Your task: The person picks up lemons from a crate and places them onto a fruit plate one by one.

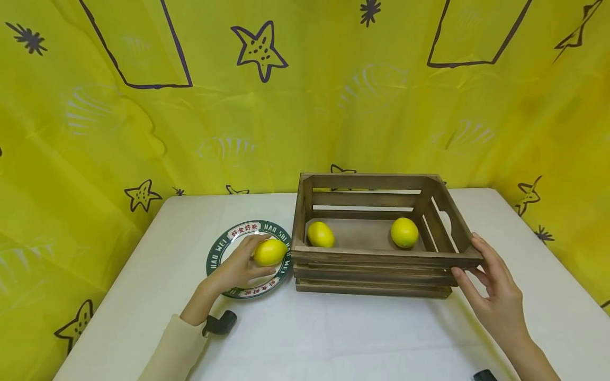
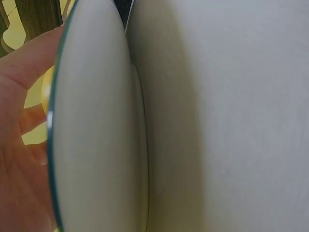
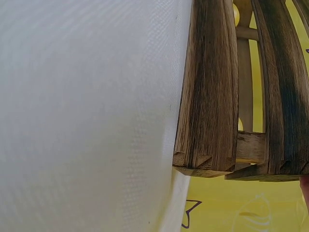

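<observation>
Over a white plate with a green lettered rim (image 1: 216, 251), my left hand (image 1: 240, 268) holds a yellow lemon (image 1: 270, 252) between thumb and fingers. The plate's pale outer side (image 2: 94, 116) fills much of the left wrist view and hides most of that lemon. At the front right corner of a brown wooden crate (image 1: 374, 273), my right hand (image 1: 498, 299) grips the rim, thumb in front and fingers at the end. Inside the crate lie one lemon (image 1: 321, 234) at the left and another lemon (image 1: 404, 233) at the right. The right wrist view shows the crate's slats (image 3: 210, 87) close up.
A white cloth (image 1: 352, 338) covers the table. Behind it hangs a yellow curtain (image 1: 305, 121) with drawn stars and shells. The crate's left end stands right beside the plate. A black wrist device (image 1: 221, 323) sits at my left wrist.
</observation>
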A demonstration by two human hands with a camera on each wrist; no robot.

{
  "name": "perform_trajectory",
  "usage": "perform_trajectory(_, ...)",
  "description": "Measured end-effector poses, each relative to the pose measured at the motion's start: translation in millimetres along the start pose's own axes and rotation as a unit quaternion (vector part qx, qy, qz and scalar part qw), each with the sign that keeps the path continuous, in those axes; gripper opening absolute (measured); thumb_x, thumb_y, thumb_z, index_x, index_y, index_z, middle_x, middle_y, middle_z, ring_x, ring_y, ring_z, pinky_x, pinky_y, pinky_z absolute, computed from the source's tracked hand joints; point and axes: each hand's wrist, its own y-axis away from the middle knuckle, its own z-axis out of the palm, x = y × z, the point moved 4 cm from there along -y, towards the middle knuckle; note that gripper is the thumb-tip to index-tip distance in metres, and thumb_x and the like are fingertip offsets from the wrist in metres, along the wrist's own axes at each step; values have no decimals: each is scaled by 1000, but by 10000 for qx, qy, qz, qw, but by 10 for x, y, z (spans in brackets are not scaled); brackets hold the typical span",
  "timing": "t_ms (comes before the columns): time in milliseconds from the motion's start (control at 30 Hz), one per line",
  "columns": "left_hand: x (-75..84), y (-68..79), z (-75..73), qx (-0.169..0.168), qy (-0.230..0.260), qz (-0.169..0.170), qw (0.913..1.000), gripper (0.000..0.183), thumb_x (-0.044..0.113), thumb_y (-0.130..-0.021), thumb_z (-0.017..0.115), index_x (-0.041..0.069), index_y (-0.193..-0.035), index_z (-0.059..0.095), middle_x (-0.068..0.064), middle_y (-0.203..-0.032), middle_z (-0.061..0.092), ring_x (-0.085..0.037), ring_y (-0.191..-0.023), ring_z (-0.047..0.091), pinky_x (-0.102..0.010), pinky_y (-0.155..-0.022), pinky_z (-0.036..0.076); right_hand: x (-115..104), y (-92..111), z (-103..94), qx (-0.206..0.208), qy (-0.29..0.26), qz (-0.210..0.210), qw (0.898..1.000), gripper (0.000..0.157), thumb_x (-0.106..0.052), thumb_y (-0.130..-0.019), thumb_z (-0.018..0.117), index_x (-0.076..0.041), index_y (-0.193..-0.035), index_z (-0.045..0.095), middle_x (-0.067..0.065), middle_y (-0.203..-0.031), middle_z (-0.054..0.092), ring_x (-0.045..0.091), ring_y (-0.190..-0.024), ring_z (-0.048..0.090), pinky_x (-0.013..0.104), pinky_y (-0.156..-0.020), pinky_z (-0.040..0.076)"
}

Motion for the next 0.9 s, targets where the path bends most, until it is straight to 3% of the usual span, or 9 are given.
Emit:
perform_trajectory(200, -45, 26, -61, 108, -329, -107, 9993, 80, 26, -82, 81, 4, -146, 38, -27, -147, 34, -48, -130, 41, -64, -104, 37, 13, 13, 8, -39, 30, 18, 10000, 68, -28, -93, 65, 20, -134, 41, 28, -142, 45, 12, -127, 53, 11, -90, 47)
perform_trajectory(367, -44, 31, -112, 364, -286, -35, 9989, 76, 24, -82, 80, 5, -144, 41, -25, -146, 38, -48, -130, 41, -65, -102, 39, 8, 3, 11, -24, -34, -8, 10000, 68, -27, -93, 65, 21, -133, 41, 28, -142, 44, 11, -127, 52, 12, -91, 47)
perform_trajectory(533, 30, 15, -195, 1081, -35, 196, 9939, 63, 15, -83, 79, 2, -138, 49, -21, -140, 46, -41, -124, 48, -55, -96, 48, 4, -4, 6, -9, -20, -9, 10000, 67, -27, -93, 65, 21, -133, 41, 29, -142, 44, 10, -128, 52, 12, -92, 47)
perform_trajectory(733, 146, 23, -320, 1979, 8, 407, 9794, 53, 8, -83, 78, 2, -130, 55, -17, -131, 53, -37, -114, 54, -51, -91, 51, 20, 6, -5, -11, 70, 23, 10000, 69, -30, -92, 65, 20, -134, 42, 29, -142, 44, 9, -127, 52, 11, -91, 46)
perform_trajectory(900, 233, 39, -370, 2327, 72, 718, 9699, 45, 3, -83, 76, 2, -125, 59, -15, -125, 58, -35, -108, 57, -49, -89, 53, 18, 9, -3, 16, 8, -66, 10000, 69, -29, -92, 65, 21, -133, 41, 29, -142, 44, 10, -127, 52, 11, -91, 47)
